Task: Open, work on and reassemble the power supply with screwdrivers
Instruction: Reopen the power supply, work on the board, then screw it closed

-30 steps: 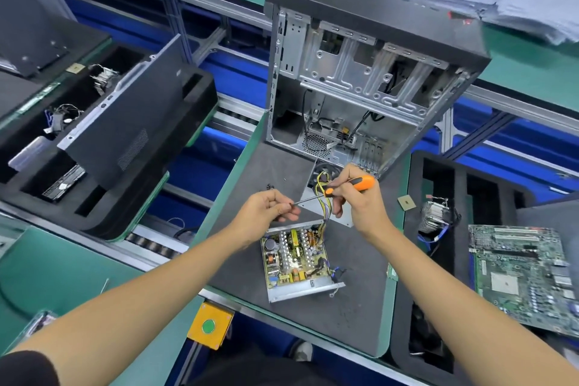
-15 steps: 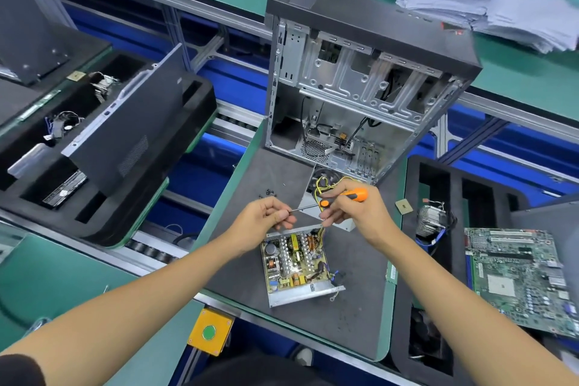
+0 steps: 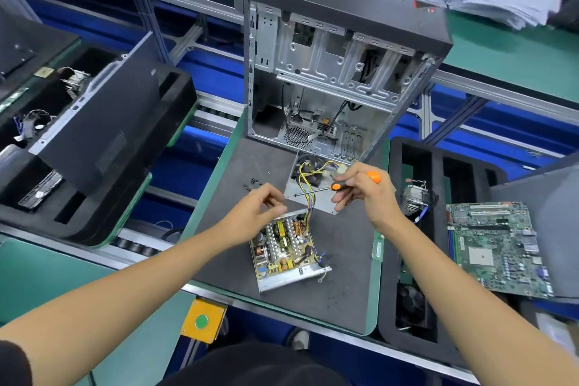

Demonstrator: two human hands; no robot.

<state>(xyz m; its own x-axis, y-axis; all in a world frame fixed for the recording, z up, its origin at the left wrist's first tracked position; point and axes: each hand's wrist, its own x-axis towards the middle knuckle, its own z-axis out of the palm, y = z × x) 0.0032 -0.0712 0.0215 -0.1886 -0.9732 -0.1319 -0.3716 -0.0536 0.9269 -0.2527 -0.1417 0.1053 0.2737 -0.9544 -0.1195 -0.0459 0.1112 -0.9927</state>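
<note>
Power supply [image 3: 286, 252] lay opened on the grey mat [image 3: 341, 260], circuit board exposed, its cover [image 3: 308, 188] just behind; reassembly looked still to come. Right hand [image 3: 363, 189] gripped an orange-handled screwdriver [image 3: 336, 187], while left hand [image 3: 260, 213], fingers curled, seemed to pinch something too small to tell.

Left hand [image 3: 257, 217]: forearm bare, extended forward, fingers loosely curled, fingertips together, contents not discernible. Right hand [image 3: 363, 189]: forearm bare, wrist bent inward, fingers curled in grip round orange tool handle.
</note>
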